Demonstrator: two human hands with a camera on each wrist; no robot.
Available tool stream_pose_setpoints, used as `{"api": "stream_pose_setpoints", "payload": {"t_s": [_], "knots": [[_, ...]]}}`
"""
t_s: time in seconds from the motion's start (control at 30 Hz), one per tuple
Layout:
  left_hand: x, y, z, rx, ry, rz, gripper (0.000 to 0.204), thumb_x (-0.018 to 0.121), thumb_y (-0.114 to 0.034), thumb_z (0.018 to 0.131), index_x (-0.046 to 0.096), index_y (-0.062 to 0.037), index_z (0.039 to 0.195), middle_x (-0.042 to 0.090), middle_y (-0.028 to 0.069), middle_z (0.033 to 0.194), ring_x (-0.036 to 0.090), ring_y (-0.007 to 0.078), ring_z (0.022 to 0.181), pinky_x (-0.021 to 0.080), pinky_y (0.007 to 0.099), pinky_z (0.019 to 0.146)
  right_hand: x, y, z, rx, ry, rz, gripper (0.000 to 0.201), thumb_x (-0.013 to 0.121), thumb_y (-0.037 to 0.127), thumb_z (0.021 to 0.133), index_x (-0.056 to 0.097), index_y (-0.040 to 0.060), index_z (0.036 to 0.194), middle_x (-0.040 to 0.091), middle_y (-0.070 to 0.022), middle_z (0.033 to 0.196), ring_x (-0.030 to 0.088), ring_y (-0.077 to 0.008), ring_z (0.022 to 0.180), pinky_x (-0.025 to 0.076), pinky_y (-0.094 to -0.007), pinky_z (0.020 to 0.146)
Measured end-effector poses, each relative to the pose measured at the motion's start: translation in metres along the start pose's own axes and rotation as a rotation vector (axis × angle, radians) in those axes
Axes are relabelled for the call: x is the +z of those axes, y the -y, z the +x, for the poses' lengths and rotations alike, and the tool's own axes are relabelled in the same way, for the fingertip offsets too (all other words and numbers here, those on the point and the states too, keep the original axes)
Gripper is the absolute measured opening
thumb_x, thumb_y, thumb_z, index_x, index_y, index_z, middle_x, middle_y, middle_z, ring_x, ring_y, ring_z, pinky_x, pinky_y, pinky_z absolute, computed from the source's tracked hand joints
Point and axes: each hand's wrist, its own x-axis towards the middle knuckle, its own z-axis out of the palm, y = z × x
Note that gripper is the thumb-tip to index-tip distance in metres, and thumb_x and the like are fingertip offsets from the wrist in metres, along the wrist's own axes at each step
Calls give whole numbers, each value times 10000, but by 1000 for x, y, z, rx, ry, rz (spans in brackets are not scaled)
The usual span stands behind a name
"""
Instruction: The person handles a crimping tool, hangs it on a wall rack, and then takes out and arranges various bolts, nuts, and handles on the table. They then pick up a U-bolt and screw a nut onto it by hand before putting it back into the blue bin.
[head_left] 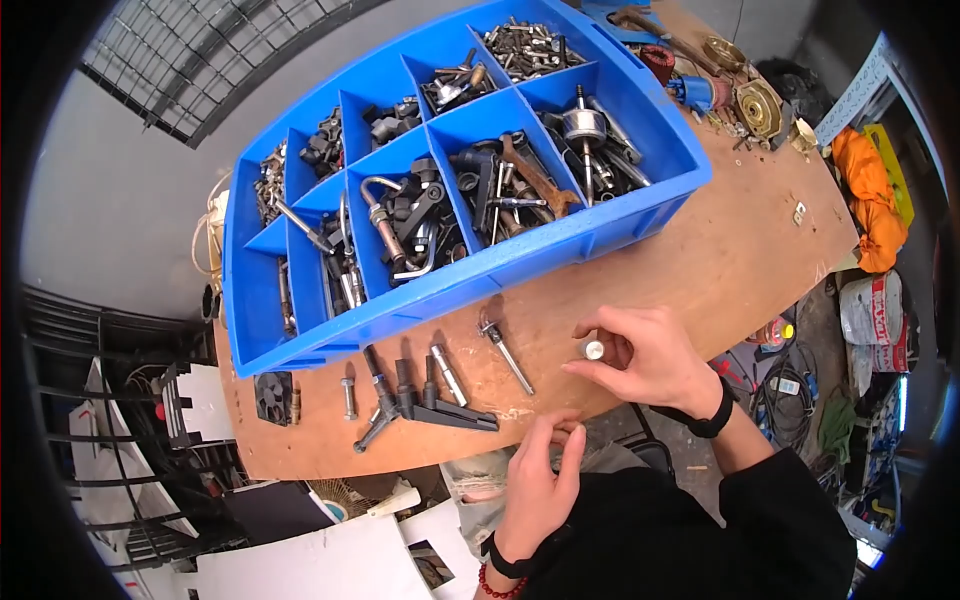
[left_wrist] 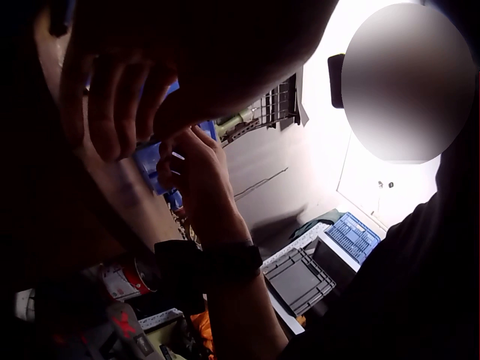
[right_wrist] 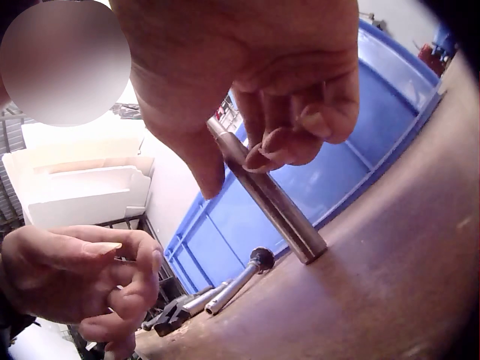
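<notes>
A metal cylinder (head_left: 592, 349) is in the right hand (head_left: 655, 362), between thumb and fingers. In the right wrist view the metal rod (right_wrist: 274, 202) slants, its lower end at the table top, with the right hand's (right_wrist: 255, 82) thumb and fingertips around its upper part. Near the table's front edge hovers the left hand (head_left: 540, 490), fingers loosely bent and holding nothing. On the table lie a socket tool with a long shaft (head_left: 510, 360), a silver socket (head_left: 449, 375), black sockets (head_left: 404, 383) and a bolt (head_left: 348, 398).
A blue divided bin (head_left: 470, 268) full of sockets, bolts and wrenches stands behind the loose tools. Metal parts (head_left: 758, 108) lie at the table's back right. A black block (head_left: 272, 398) sits at the left end. Cables and bags are on the floor at the right.
</notes>
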Motion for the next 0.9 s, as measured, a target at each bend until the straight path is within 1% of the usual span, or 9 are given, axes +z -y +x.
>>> {"api": "stream_pose_setpoints", "payload": {"t_s": [0.27,0.37,0.47,0.57,0.67,0.77,0.87,0.9], "knots": [[0,6,-3,8,-16,-23,216,604,-88,980,579,30,1160,662,157,961,673,255,833,523,349,765,0,4,1,0,12,-48,283,838,232,769,661,74,925,595,-51,601,606,-193,529,442,-300,495],[-4,6,-9,-46,-6,-42,213,608,-76,975,581,41,1150,680,137,1001,674,200,872,515,319,794,4,-1,-2,42,28,-47,282,838,225,770,663,70,927,596,-56,601,598,-199,522,432,-308,489],[-7,13,-15,-40,-18,-41,219,607,-76,976,579,43,1157,684,134,974,673,200,868,515,315,791,8,-2,-2,49,10,-46,281,835,227,771,664,62,921,598,-66,603,588,-216,513,425,-327,487],[-12,15,-18,-33,-45,-56,213,606,-74,977,583,46,1151,685,134,961,665,193,858,511,311,773,7,-1,1,69,30,-95,262,831,231,774,666,59,883,604,-75,608,592,-234,519,434,-340,496],[-18,10,-16,-48,-117,-37,189,610,-92,979,597,37,1117,684,132,883,647,178,778,507,309,723,9,-2,2,97,58,-102,233,811,229,798,668,54,856,615,-96,630,607,-251,548,451,-347,520],[-21,8,-14,-92,-247,53,146,628,-129,972,619,13,1004,641,142,730,630,257,604,499,371,584,15,-7,3,36,67,-57,207,780,220,834,666,48,851,632,-113,669,622,-260,581,464,-350,543],[-35,20,-10,-121,-334,226,185,641,-168,964,611,-11,872,580,116,616,575,281,516,458,395,518,17,-4,3,121,101,-3,195,753,215,864,665,41,864,643,-124,702,630,-270,602,467,-360,558],[-40,19,-5,-116,-381,267,199,644,-174,962,605,-16,847,568,113,603,565,288,509,448,402,512,18,-4,3,136,110,6,194,750,215,867,665,42,863,643,-124,704,630,-275,605,466,-362,558]]}}
